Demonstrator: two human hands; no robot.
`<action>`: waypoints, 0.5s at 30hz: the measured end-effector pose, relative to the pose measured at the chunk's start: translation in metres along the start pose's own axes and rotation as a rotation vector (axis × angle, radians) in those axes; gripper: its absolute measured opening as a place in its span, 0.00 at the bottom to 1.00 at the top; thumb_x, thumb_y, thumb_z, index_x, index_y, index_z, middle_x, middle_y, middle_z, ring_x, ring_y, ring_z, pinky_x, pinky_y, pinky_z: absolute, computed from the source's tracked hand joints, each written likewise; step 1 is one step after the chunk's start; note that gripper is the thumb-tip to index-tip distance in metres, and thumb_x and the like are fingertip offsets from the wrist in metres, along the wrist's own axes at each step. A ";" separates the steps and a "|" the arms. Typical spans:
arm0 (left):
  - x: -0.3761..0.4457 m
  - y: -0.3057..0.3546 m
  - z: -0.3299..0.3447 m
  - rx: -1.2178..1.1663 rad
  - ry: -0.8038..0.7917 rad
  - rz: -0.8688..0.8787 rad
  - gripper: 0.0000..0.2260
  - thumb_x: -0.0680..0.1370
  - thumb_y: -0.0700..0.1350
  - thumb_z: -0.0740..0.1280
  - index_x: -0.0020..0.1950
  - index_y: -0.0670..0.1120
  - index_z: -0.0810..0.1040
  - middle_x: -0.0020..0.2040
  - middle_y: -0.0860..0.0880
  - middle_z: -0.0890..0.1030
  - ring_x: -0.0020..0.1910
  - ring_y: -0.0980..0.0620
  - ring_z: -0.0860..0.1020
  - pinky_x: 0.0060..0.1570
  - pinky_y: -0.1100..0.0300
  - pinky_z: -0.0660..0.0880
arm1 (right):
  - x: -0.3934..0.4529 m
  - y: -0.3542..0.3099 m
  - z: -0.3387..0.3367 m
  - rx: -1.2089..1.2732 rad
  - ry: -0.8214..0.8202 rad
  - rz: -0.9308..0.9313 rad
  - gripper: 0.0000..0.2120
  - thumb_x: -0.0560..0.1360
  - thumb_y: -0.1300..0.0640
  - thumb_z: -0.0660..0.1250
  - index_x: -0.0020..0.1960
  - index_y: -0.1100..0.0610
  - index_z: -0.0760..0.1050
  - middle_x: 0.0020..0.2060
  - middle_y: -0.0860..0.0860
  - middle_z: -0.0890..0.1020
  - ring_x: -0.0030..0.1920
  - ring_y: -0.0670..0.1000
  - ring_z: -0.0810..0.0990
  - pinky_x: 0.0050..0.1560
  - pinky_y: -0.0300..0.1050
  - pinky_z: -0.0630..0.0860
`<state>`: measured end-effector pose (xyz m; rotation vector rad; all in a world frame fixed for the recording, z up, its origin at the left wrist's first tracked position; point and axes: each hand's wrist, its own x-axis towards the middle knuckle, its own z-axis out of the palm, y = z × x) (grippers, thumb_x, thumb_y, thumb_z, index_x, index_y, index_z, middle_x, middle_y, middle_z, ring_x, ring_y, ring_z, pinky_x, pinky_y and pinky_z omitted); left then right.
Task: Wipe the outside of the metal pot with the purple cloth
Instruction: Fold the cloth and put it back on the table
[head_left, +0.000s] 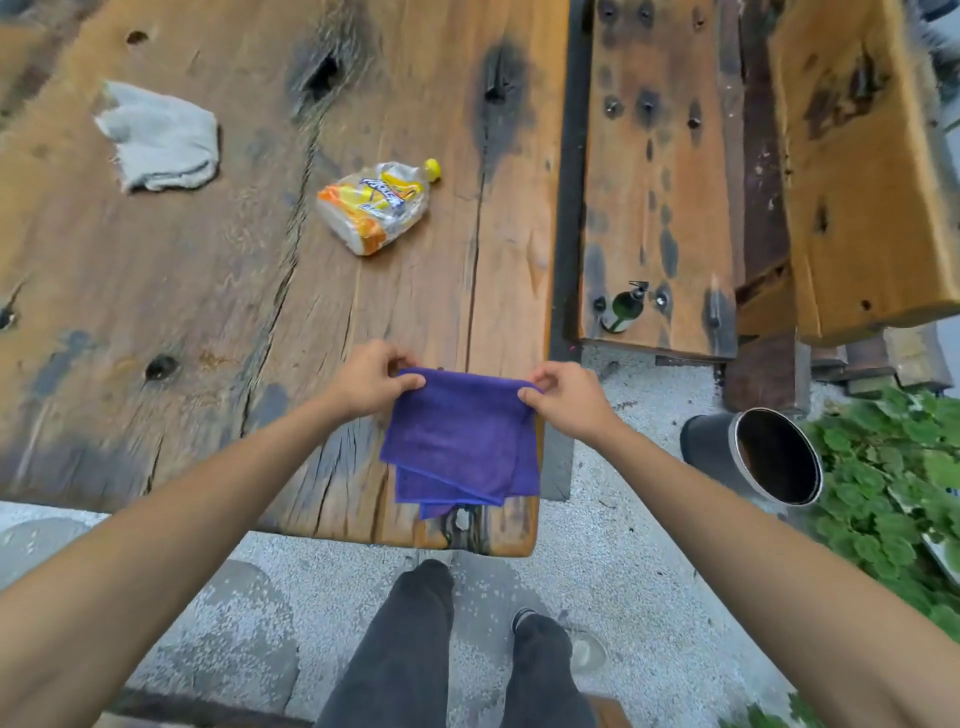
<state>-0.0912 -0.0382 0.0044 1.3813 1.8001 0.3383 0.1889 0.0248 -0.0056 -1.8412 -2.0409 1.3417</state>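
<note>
Still preparing: our left hand (371, 382) and right hand (569, 400) each pinch a far corner of the purple cloth (460, 441), draped on the table (156, 291). Next, we judge, comes reaching the metal pot (756, 454), on the ground at right.

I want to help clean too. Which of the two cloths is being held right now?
The purple cloth, pinched at its top corners by the left hand and right hand. The grey cloth lies untouched, farther back on the table.

Plastic bag (375, 207) label too blurred; metal pot (753, 454) base hidden.
</note>
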 end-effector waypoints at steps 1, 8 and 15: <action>0.012 -0.004 0.000 0.027 0.014 -0.008 0.05 0.76 0.43 0.73 0.48 0.42 0.84 0.42 0.42 0.85 0.42 0.45 0.81 0.43 0.54 0.74 | 0.013 -0.002 0.002 -0.029 0.017 0.033 0.04 0.74 0.52 0.75 0.45 0.50 0.81 0.39 0.47 0.84 0.48 0.52 0.82 0.53 0.48 0.79; 0.040 -0.017 0.013 0.220 0.040 -0.022 0.09 0.76 0.45 0.72 0.54 0.46 0.82 0.50 0.46 0.82 0.51 0.44 0.81 0.52 0.50 0.78 | 0.035 0.004 0.014 -0.179 0.084 0.115 0.08 0.75 0.46 0.74 0.50 0.49 0.78 0.41 0.45 0.82 0.52 0.53 0.82 0.51 0.50 0.79; 0.044 0.027 0.004 0.458 -0.076 0.182 0.35 0.74 0.53 0.70 0.79 0.50 0.60 0.77 0.43 0.62 0.74 0.40 0.62 0.69 0.46 0.69 | -0.017 0.017 -0.031 -0.220 0.233 0.162 0.25 0.80 0.40 0.64 0.73 0.51 0.71 0.70 0.54 0.74 0.68 0.59 0.75 0.62 0.55 0.74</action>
